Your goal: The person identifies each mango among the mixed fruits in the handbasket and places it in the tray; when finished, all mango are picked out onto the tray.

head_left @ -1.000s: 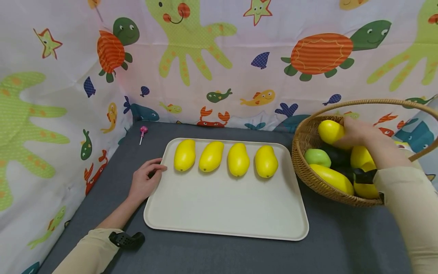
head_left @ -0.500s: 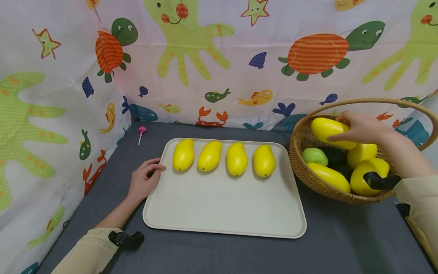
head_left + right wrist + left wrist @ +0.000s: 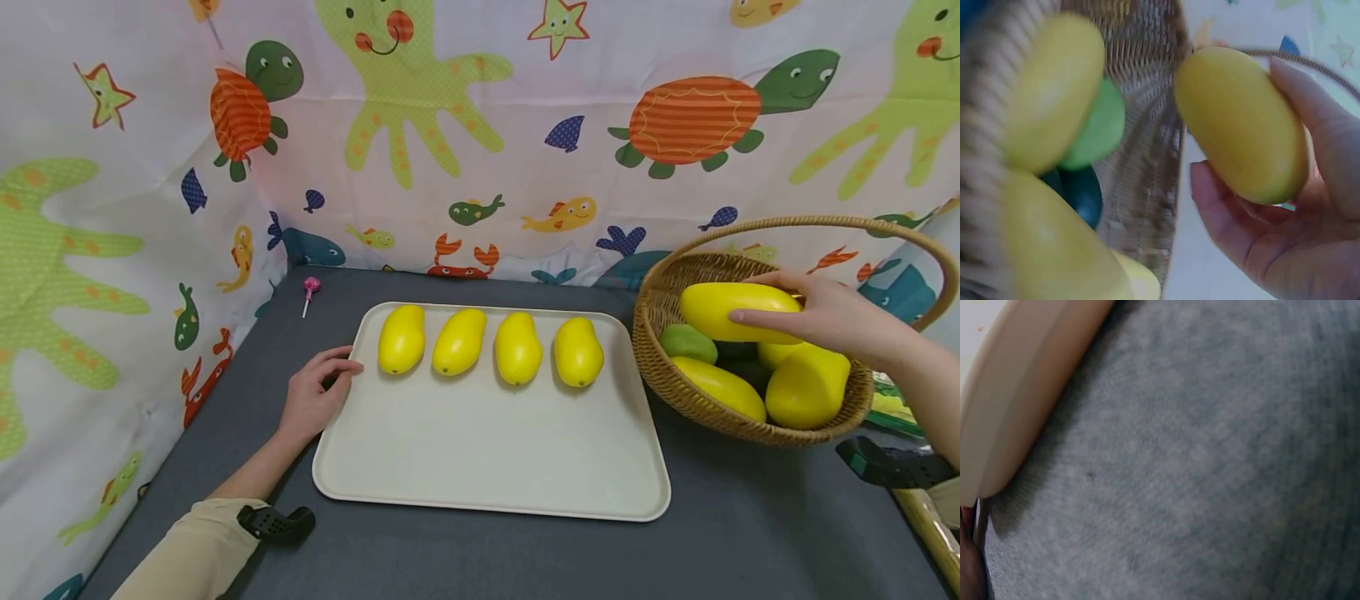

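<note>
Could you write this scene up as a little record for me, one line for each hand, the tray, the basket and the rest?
Right hand: grips a yellow fruit over the basket
Left hand: touches the left edge of the tray
Tray: pale; four yellow fruits in a row along its far side
Basket: wicker, right of the tray; holds more yellow fruits, a green fruit and something dark, partly hidden
Lollipop: pink, far left
Backdrop: printed with sea animals

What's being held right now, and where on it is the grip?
The right hand grips a yellow fruit across its sides, the end toward the tray left free. The left hand touches the tray's left edge; whether it grips cannot be told.
</note>
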### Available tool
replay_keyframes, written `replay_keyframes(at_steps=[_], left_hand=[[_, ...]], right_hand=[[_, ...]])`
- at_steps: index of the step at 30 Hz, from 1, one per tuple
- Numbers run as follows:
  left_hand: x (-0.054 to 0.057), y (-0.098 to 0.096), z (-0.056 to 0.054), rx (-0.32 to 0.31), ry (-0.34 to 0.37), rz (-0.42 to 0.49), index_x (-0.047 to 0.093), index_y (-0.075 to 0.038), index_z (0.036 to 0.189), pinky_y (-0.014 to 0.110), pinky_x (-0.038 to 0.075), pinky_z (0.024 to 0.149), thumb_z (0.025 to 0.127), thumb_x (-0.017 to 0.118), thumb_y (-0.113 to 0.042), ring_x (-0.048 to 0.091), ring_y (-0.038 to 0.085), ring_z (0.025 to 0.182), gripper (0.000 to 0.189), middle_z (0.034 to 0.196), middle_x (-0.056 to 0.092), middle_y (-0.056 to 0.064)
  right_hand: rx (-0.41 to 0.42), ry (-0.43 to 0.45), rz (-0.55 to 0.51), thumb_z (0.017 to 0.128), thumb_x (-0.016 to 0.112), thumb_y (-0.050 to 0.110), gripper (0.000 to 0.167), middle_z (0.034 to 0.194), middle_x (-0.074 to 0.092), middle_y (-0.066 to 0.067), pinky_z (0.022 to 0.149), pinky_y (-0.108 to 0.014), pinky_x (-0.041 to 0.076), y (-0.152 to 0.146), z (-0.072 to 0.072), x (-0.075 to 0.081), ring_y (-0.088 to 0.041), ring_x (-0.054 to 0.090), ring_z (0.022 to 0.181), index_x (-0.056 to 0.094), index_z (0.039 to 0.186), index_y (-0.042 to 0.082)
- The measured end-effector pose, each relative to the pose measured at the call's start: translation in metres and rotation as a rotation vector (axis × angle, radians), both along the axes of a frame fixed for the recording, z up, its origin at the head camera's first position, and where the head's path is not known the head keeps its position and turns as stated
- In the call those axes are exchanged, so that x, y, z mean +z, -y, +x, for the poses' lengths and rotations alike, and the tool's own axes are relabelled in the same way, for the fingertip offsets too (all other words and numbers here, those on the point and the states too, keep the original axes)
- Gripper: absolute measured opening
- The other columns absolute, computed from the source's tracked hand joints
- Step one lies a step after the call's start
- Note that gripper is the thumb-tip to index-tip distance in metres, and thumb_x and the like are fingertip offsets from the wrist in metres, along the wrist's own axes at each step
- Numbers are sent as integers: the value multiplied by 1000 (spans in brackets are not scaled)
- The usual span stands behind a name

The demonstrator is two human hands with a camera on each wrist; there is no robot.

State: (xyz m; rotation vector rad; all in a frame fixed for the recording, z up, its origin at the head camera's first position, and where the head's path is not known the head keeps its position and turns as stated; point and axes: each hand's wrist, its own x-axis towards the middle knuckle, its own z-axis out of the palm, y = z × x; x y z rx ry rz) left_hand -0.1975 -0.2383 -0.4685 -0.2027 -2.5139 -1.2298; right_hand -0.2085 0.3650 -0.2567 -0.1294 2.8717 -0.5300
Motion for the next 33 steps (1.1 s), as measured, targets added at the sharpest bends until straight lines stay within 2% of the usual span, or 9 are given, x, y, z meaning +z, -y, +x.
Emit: replay_keyframes(at_steps=[4, 6, 11, 15, 20, 24, 28, 33], left_hand=[[0, 1, 1, 3, 4, 1, 76, -8, 99, 11, 42, 74, 93, 60, -4, 62, 26, 101, 17, 126, 62, 10], [0, 2, 2, 5, 4, 2, 76, -8, 98, 11, 42, 74, 93, 60, -3, 62, 26, 100, 17, 126, 62, 10], [1, 3, 2, 14, 7, -5, 76, -8, 99, 10, 42, 74, 93, 60, -3, 62, 26, 100, 17, 126, 62, 10], [1, 3, 2, 14, 9, -1, 76, -8, 99, 11, 43, 73, 93, 61, -3, 62, 26, 99, 17, 125, 62, 10], [1, 1, 1, 3, 2, 9, 76, -8, 98, 11, 43, 72, 92, 61, -4, 62, 25, 99, 16, 125, 62, 10], [1, 1, 0, -16, -15, 12, 76, -9, 98, 12, 43, 73, 92, 61, -4, 63, 24, 98, 16, 125, 62, 9], [0, 2, -1, -35, -33, 14, 76, -8, 100, 13, 44, 73, 92, 61, -5, 63, 23, 97, 17, 125, 62, 9], [0, 2, -2, -41, -33, 17, 75, -8, 102, 12, 44, 74, 93, 61, -5, 64, 23, 95, 17, 125, 62, 9]], right_hand=[[-59, 50, -138, 95, 52, 54, 82, 131, 39, -30, 74, -48, 37, 9, 17, -5, -42, 42, 104, 23, 151, 0], [-79, 61, -208, 97, 51, 51, 81, 133, 37, -29, 75, -48, 38, 15, 25, -9, -41, 41, 105, 20, 152, 0], [-80, 116, -421, 100, 51, 40, 72, 130, 40, -19, 80, -37, 45, 34, 36, -19, -27, 47, 103, 17, 152, 2], [-78, 183, -663, 101, 54, 29, 58, 126, 42, -10, 84, -27, 50, 53, 41, -28, -16, 55, 100, 24, 148, 12], [-15, 247, -912, 100, 55, 16, 40, 124, 46, -9, 87, -26, 51, 84, 47, -36, -19, 57, 102, 40, 137, 20], [31, 325, -1014, 100, 55, 15, 45, 124, 46, -12, 88, -29, 51, 112, 50, -43, -21, 57, 101, 37, 141, 12], [1, 406, -1064, 98, 59, 19, 58, 126, 45, -13, 90, -31, 50, 142, 50, -53, -21, 58, 103, 29, 145, 3], [-45, 482, -1115, 96, 63, 21, 68, 132, 42, -16, 95, -34, 48, 176, 49, -75, -22, 55, 109, 22, 146, -1]])
